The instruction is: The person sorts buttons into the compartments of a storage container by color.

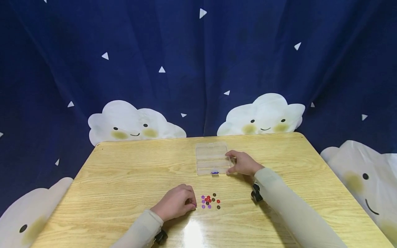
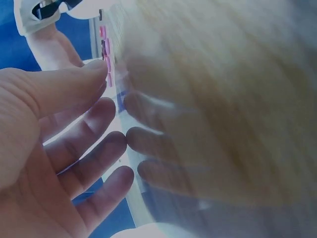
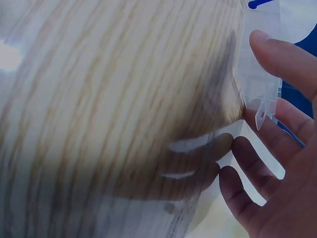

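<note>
A clear plastic box [image 1: 212, 159] is held at its right edge by the right hand [image 1: 243, 163], thumb and fingers pinching it, toward the far middle of a wooden table [image 1: 124, 172]. Nearer, small coloured beads [image 1: 210, 201] lie just right of the left hand [image 1: 176, 204], whose loosely curled fingertips rest on the tabletop.

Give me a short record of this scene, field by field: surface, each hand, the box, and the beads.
surface: wooden table
left hand: rests on the table, fingers curled, just left of the beads
right hand: touches the right edge of the clear plastic box
clear plastic box: lies flat at mid-table, compartments look empty
beads: small loose cluster, purple, red and dark, on the table in front of the box
</note>
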`<control>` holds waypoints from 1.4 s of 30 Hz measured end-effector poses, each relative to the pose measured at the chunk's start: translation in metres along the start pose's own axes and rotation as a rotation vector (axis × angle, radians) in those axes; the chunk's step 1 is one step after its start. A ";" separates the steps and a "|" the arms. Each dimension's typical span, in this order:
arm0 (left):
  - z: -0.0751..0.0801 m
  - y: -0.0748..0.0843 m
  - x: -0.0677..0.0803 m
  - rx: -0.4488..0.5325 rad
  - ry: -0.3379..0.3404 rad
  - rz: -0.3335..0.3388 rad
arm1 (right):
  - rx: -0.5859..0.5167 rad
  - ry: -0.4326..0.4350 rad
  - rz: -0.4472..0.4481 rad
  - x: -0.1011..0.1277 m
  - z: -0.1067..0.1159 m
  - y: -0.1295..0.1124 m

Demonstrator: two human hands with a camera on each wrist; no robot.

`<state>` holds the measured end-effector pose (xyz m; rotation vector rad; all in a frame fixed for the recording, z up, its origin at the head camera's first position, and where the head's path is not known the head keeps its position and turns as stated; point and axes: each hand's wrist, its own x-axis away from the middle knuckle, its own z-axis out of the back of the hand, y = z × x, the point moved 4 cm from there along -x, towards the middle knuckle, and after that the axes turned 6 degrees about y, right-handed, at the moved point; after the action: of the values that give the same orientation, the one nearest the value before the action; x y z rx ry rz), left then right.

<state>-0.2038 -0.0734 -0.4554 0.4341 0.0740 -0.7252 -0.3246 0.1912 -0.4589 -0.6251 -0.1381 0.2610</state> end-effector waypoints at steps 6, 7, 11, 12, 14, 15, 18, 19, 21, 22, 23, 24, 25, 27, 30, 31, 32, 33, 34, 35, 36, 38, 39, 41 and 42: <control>0.002 0.001 0.002 0.006 0.032 -0.006 | 0.000 -0.002 0.000 0.000 -0.001 -0.001; 0.003 0.001 0.002 0.004 0.040 -0.009 | 0.001 -0.003 -0.002 -0.001 -0.001 0.000; 0.005 0.001 0.003 -0.016 0.063 -0.021 | 0.009 0.002 -0.001 -0.001 -0.001 0.000; 0.005 0.000 0.003 -0.018 0.063 -0.019 | 0.011 0.004 0.000 -0.001 -0.001 0.000; 0.006 0.000 0.003 -0.024 0.068 -0.021 | 0.015 0.005 0.002 -0.002 -0.001 0.000; 0.007 -0.001 0.003 -0.027 0.069 -0.021 | 0.016 0.005 0.002 -0.002 0.000 0.000; 0.008 -0.002 0.002 -0.032 0.073 -0.015 | 0.020 0.006 -0.002 -0.002 0.000 0.000; 0.009 -0.002 0.002 -0.032 0.075 -0.013 | 0.019 0.006 -0.004 -0.002 0.000 0.000; 0.010 -0.002 0.002 -0.030 0.074 -0.006 | 0.017 0.006 -0.008 -0.002 -0.001 -0.001; 0.010 -0.002 0.002 -0.029 0.075 -0.001 | 0.016 0.007 -0.010 -0.003 -0.001 -0.001; 0.011 -0.002 0.002 -0.026 0.076 0.005 | 0.014 0.007 -0.011 -0.003 0.000 -0.001; 0.011 -0.002 0.001 -0.024 0.077 0.010 | 0.014 0.006 -0.011 -0.003 0.000 -0.001; 0.012 -0.002 0.001 -0.022 0.079 0.014 | 0.014 0.006 -0.012 -0.003 0.000 -0.001; 0.013 -0.002 0.000 -0.015 0.085 0.023 | 0.014 0.006 -0.014 -0.003 0.000 -0.002; 0.014 -0.002 -0.001 -0.003 0.096 0.033 | 0.012 0.000 -0.013 -0.002 0.001 -0.002; 0.015 -0.002 -0.001 0.003 0.099 0.036 | 0.009 -0.003 -0.013 -0.002 0.001 -0.002; 0.015 -0.003 -0.002 0.008 0.102 0.039 | 0.006 -0.006 -0.014 -0.001 0.001 -0.003; 0.015 -0.003 -0.002 0.009 0.104 0.042 | 0.004 -0.009 -0.013 -0.001 0.001 -0.003; 0.015 -0.003 -0.003 0.012 0.109 0.042 | 0.003 -0.012 -0.013 -0.001 0.000 -0.003; 0.015 -0.004 -0.004 0.015 0.117 0.042 | 0.001 -0.013 -0.013 0.000 0.000 -0.003; 0.016 -0.004 -0.005 0.018 0.124 0.040 | 0.000 -0.013 -0.014 0.000 0.000 -0.003; 0.016 -0.005 -0.006 0.026 0.139 0.040 | -0.001 -0.012 -0.016 0.000 0.000 -0.003; 0.017 -0.005 -0.007 0.027 0.147 0.038 | -0.002 -0.011 -0.017 0.001 0.000 -0.003; 0.018 -0.006 -0.009 0.033 0.161 0.033 | -0.009 -0.007 -0.020 0.002 -0.001 -0.003; 0.018 -0.006 -0.009 0.035 0.163 0.034 | -0.013 -0.007 -0.022 0.002 -0.001 -0.003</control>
<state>-0.2159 -0.0786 -0.4391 0.5264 0.2066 -0.6575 -0.3217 0.1890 -0.4583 -0.6356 -0.1539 0.2410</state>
